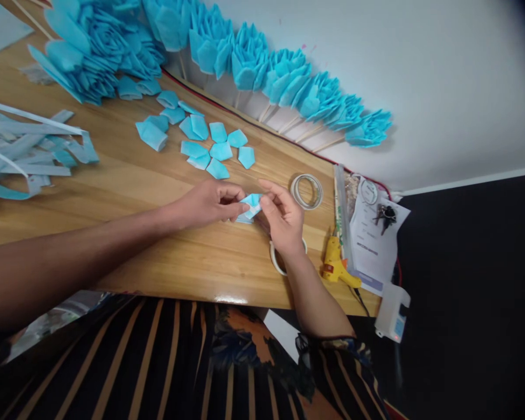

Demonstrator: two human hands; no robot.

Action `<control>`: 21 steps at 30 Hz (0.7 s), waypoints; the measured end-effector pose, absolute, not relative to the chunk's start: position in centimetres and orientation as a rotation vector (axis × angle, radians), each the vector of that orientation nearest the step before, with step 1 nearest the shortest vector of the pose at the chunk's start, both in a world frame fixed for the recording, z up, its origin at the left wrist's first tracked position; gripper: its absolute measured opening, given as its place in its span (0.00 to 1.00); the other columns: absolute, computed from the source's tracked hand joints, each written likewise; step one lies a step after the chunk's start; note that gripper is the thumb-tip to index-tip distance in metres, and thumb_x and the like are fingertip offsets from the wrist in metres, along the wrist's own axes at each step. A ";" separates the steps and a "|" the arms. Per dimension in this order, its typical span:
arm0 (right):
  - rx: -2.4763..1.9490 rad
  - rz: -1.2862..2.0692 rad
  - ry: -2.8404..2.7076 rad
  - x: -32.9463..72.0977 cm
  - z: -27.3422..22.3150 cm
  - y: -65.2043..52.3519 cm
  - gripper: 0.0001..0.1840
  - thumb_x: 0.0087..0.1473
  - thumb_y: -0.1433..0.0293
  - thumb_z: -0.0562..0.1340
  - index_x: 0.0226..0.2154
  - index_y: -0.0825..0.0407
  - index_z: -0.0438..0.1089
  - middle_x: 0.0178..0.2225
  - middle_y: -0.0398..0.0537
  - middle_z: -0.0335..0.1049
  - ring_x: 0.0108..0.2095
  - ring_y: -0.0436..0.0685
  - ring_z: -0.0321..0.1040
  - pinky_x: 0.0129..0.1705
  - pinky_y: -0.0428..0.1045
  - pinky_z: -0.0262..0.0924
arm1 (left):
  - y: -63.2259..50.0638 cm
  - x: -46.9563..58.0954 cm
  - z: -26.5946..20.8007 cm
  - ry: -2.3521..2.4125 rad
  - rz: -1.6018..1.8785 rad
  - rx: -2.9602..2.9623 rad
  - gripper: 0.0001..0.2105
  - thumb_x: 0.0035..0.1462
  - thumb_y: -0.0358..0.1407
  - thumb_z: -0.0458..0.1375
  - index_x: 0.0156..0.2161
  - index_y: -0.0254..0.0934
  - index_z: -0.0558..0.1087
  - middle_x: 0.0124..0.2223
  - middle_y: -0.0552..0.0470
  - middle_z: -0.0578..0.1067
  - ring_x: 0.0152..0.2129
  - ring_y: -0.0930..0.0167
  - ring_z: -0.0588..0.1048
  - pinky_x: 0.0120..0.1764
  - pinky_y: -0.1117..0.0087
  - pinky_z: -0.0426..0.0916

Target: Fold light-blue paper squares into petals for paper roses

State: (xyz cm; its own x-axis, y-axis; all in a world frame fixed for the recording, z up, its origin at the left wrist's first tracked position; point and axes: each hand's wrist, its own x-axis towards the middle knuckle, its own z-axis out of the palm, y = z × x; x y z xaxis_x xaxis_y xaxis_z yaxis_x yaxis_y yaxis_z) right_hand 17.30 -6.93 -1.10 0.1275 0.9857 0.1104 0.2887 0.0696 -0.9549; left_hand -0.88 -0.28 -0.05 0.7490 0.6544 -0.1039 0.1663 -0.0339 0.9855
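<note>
A small folded blue petal [252, 203] is pinched between my two hands, just above the wooden table. My left hand [214, 204] grips its left side with thumb and fingers. On its right side, my right hand [284, 219] pinches the edge between thumb and forefinger. Beneath the fingers shows another pale blue piece [245, 218], partly hidden. Several loose blue petals [221, 151] lie on the table beyond my hands. A white tape roll [275, 256] sits partly under my right wrist, and a second tape roll [307, 191] rests to the right of my right hand.
Blue flowers on sticks [286, 76] lean in a row along the wall, with a larger bunch [100, 46] at the far left. Cut strips [26, 149] heap at left. A yellow glue gun [336, 262], papers [371, 248] and keys [385, 216] lie at the right edge.
</note>
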 end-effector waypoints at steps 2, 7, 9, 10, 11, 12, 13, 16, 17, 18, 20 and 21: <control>-1.368 0.902 -1.377 17.3 -1.0 -6.8 0.17 0.58 0.58 0.61 0.48 0.44 0.72 0.29 0.39 0.65 0.27 0.47 0.62 0.28 0.44 0.61 | -0.3 -0.9 -0.2 0.666 0.446 1.624 0.13 0.56 0.39 0.56 0.24 0.35 0.65 0.22 0.57 0.64 0.20 0.78 0.61 0.25 0.75 0.55; -1.321 0.960 -1.445 17.3 -1.2 -6.8 0.20 0.53 0.61 0.67 0.49 0.45 0.71 0.33 0.40 0.70 0.31 0.47 0.65 0.33 0.45 0.64 | -0.2 -0.9 -0.5 0.623 0.428 1.735 0.13 0.55 0.37 0.56 0.22 0.35 0.63 0.21 0.58 0.57 0.20 0.78 0.56 0.24 0.74 0.50; -1.368 0.933 -1.420 17.2 -1.2 -6.9 0.19 0.54 0.60 0.65 0.48 0.45 0.72 0.31 0.40 0.70 0.29 0.48 0.65 0.33 0.45 0.64 | -0.2 -0.9 -0.4 0.625 0.419 1.742 0.13 0.55 0.38 0.56 0.22 0.35 0.65 0.21 0.58 0.57 0.20 0.78 0.56 0.23 0.74 0.50; -1.384 0.919 -1.403 17.2 -1.2 -6.9 0.18 0.55 0.59 0.64 0.48 0.45 0.72 0.30 0.40 0.70 0.29 0.48 0.65 0.32 0.46 0.64 | -0.2 -0.9 -0.3 0.628 0.415 1.730 0.13 0.55 0.38 0.57 0.23 0.35 0.65 0.21 0.58 0.58 0.20 0.78 0.56 0.23 0.74 0.50; -1.391 0.902 -1.389 17.2 -1.2 -7.0 0.18 0.56 0.58 0.63 0.48 0.45 0.72 0.29 0.40 0.70 0.28 0.48 0.65 0.32 0.46 0.64 | -0.2 -0.9 -0.3 0.631 0.413 1.711 0.13 0.55 0.39 0.57 0.23 0.34 0.65 0.21 0.58 0.59 0.20 0.78 0.57 0.23 0.75 0.51; -1.392 0.885 -1.379 17.2 -1.1 -6.9 0.17 0.57 0.57 0.62 0.48 0.45 0.72 0.29 0.40 0.69 0.28 0.48 0.65 0.32 0.46 0.64 | -0.1 -0.9 -0.2 0.635 0.415 1.685 0.13 0.55 0.39 0.57 0.23 0.34 0.65 0.21 0.58 0.60 0.20 0.78 0.58 0.23 0.75 0.52; -1.387 0.868 -1.374 17.3 -1.0 -6.9 0.17 0.57 0.57 0.61 0.47 0.45 0.72 0.29 0.40 0.69 0.28 0.48 0.65 0.32 0.46 0.64 | -0.1 -0.9 -0.2 0.644 0.421 1.650 0.13 0.55 0.39 0.58 0.23 0.34 0.65 0.21 0.58 0.61 0.19 0.79 0.59 0.23 0.76 0.53; -1.355 0.890 -1.381 17.3 -0.9 -6.8 0.18 0.58 0.56 0.60 0.48 0.45 0.72 0.30 0.41 0.70 0.30 0.49 0.66 0.33 0.46 0.65 | 0.0 -0.9 -0.2 0.679 0.459 1.532 0.13 0.56 0.39 0.57 0.24 0.34 0.66 0.21 0.58 0.66 0.19 0.79 0.63 0.23 0.78 0.58; -1.340 0.923 -1.383 17.3 -0.9 -6.7 0.19 0.58 0.56 0.61 0.49 0.45 0.72 0.31 0.42 0.70 0.31 0.49 0.67 0.33 0.46 0.65 | 0.1 -0.9 -0.3 0.684 0.479 1.502 0.12 0.56 0.39 0.57 0.25 0.34 0.67 0.21 0.57 0.67 0.18 0.79 0.64 0.23 0.78 0.60; -1.325 0.957 -1.381 17.3 -0.9 -6.7 0.19 0.57 0.56 0.61 0.49 0.45 0.71 0.32 0.42 0.71 0.31 0.49 0.67 0.34 0.46 0.66 | 0.1 -0.9 -0.4 0.686 0.497 1.479 0.12 0.57 0.38 0.58 0.26 0.34 0.67 0.21 0.57 0.68 0.18 0.79 0.64 0.23 0.78 0.61; -1.305 1.003 -1.369 17.3 -1.1 -6.7 0.21 0.55 0.57 0.64 0.50 0.45 0.70 0.34 0.43 0.72 0.32 0.50 0.67 0.34 0.47 0.67 | 0.1 -0.9 -0.6 0.680 0.531 1.457 0.11 0.57 0.38 0.58 0.26 0.34 0.68 0.21 0.57 0.68 0.17 0.80 0.64 0.22 0.79 0.61; -1.304 1.007 -1.363 17.3 -1.2 -6.6 0.21 0.54 0.57 0.64 0.50 0.45 0.70 0.34 0.43 0.72 0.31 0.49 0.67 0.34 0.47 0.67 | 0.1 -0.9 -0.6 0.675 0.541 1.453 0.12 0.57 0.38 0.58 0.26 0.34 0.68 0.21 0.57 0.68 0.17 0.80 0.65 0.22 0.79 0.62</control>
